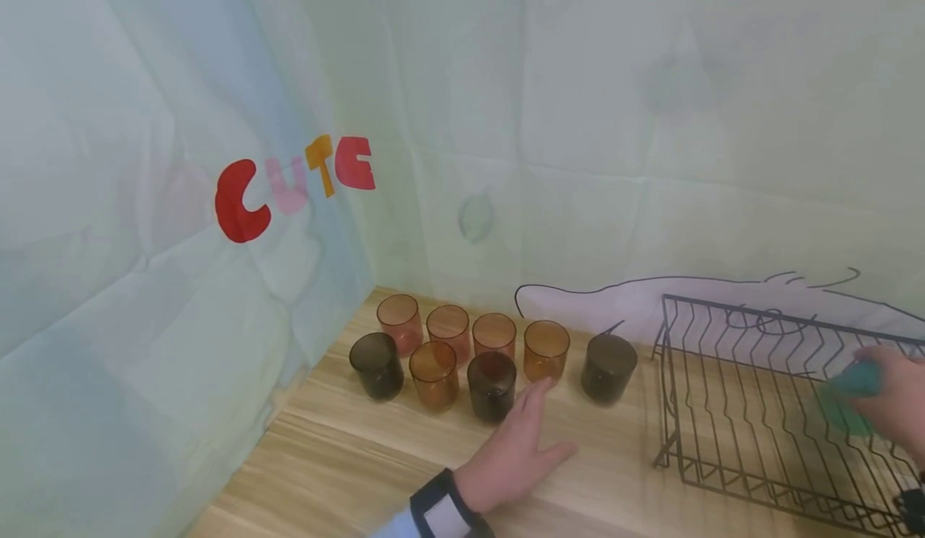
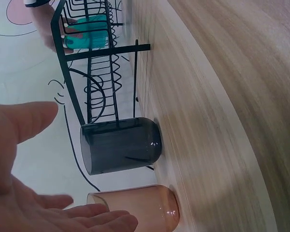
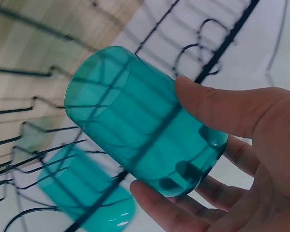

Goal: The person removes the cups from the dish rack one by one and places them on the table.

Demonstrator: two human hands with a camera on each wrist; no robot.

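A teal see-through cup (image 3: 145, 121) is in my right hand (image 3: 241, 154), thumb on one side and fingers on the other near its base. It tilts over the black wire dish rack (image 1: 672, 393), mouth away from the palm. Behind it in the right wrist view, a second teal cup (image 3: 87, 188) sits among the wires. My left hand (image 1: 509, 454) reaches over the table with fingers extended, holding nothing. Close to its fingertips are an amber cup (image 1: 546, 349) and a dark grey cup (image 1: 492, 393). Another dark cup (image 1: 609, 371) stands apart, near the rack's left end.
Left of these, several pink, amber and dark cups (image 1: 433, 377) stand in two rows on the wooden table (image 1: 325, 458). Pale printed cloth (image 1: 592, 201) hangs behind and at the left, with the letters CUTE (image 1: 242, 205).
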